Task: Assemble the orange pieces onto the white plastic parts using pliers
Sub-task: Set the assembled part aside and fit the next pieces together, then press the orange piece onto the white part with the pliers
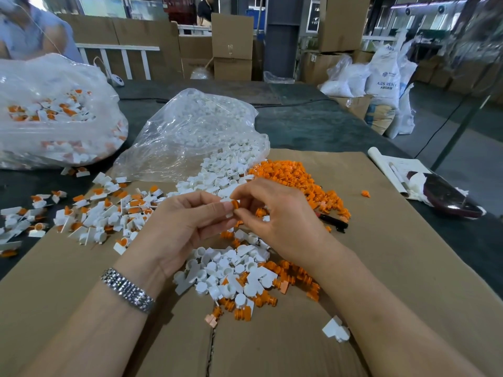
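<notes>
nearest you, a lone white plastic part (pixel 336 328) lies on the cardboard sheet (pixel 394 268) beside your right forearm. between your wrists sits a mixed heap of white parts and orange pieces (pixel 239 278); your arms cover its edges. a metal watch band (pixel 127 290) circles your left wrist.

your left hand (pixel 187 224) pinches a white part (pixel 227 206) at the fingertips, and your right hand (pixel 275 216) pinches an orange piece (pixel 235 204) held against it. both are so small and so covered by fingers that you cannot tell whether the piece is seated.

just right of your right hand, dark pliers (pixel 333 222) lie on the cardboard, their head buried under the orange pile (pixel 304 183). left of your hands spread finished white-and-orange parts (pixel 103 213), blurred.

further off, an open clear bag (pixel 190 131) spills white parts toward the pile. a larger bag (pixel 51 112) at far left holds assembled parts, hazy through the plastic. at the right edge, a dark red object (pixel 446 198) rests on paper, hard to identify.
</notes>
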